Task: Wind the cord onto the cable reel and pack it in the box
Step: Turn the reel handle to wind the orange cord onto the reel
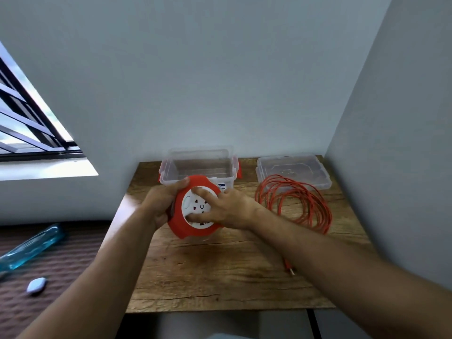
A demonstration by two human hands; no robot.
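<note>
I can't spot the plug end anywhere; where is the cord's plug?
In the head view, the plug lies on the wooden table, right of centre, nearer the person than the loose orange cord.

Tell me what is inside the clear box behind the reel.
Nothing shows inside the clear box: through its walls only the bare bottom is visible, and its lid lies apart to the right. The reel, held in the left hand and right hand, covers the box's front lower part.

A wooden table (pixel 220 277) fills a grey-walled corner beside a barred window (pixel 31 118).
</note>
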